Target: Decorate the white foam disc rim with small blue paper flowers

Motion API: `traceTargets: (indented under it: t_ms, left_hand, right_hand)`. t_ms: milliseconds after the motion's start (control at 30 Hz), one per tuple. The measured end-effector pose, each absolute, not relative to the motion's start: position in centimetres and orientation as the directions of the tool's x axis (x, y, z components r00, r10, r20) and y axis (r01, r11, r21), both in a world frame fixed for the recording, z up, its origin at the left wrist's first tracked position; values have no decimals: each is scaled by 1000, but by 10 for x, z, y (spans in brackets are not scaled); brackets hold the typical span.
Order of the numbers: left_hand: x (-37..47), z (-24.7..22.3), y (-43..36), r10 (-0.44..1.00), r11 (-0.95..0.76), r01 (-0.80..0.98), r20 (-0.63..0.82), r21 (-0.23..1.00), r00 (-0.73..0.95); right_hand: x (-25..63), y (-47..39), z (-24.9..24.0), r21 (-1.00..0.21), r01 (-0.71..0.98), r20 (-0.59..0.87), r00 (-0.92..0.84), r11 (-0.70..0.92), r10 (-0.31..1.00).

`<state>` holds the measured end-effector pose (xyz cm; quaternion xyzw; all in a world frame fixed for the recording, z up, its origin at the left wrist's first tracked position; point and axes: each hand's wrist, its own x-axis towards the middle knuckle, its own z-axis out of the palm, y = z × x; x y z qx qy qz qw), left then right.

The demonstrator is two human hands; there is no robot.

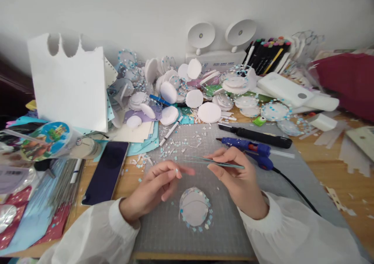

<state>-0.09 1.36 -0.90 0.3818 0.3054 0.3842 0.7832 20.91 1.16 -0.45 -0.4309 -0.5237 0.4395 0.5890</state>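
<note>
My right hand holds a pair of teal tweezers between thumb and fingers, their slightly parted tips pointing left. Opposite it, my left hand pinches a tiny pale star-shaped piece at its thumb and index fingertips; one finger is blurred. The tweezer tips are near this hand, apart from the piece. Below and between both hands, a round white disc ringed with small blue and white pieces lies on the grey cutting mat.
A blue glue gun with a cord and a black cutter lie to the right. Tiny scraps and a white pen are ahead. A phone lies left. White discs crowd the back.
</note>
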Motion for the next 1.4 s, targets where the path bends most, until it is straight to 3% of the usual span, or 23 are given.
traceTargets:
  t_ms: [233, 400, 567, 867, 1033, 1167, 1400]
  left_hand:
    - [0, -7, 14, 768, 495, -437, -142, 751, 624]
    - [-4, -8, 13, 691, 536, -412, -103, 737, 716]
    - [-8, -11, 10, 592, 624, -327, -156, 709, 791]
    - [-7, -9, 11, 556, 642, -355, -94, 679, 826]
    - [-6, -8, 13, 732, 451, -372, -98, 811, 674]
    - [-4, -7, 17, 824, 332, -315, -111, 889, 556]
    - [0, -8, 14, 836, 325, -213, -174, 921, 521]
  right_hand:
    - [210, 7, -6, -919, 118, 388, 85, 377, 918]
    - [212, 6, -10, -836, 265, 502, 20, 480, 865]
    - [210, 9, -15, -798, 322, 545, 24, 509, 838]
    - [208, 8, -7, -949, 37, 310, 271, 312, 911]
    - [214, 8, 5, -947, -303, 58, 168, 107, 984]
    - [217, 1, 11, -953, -302, 4, 79, 28, 997]
    - [215, -4, 7, -978, -204, -34, 9, -32, 999]
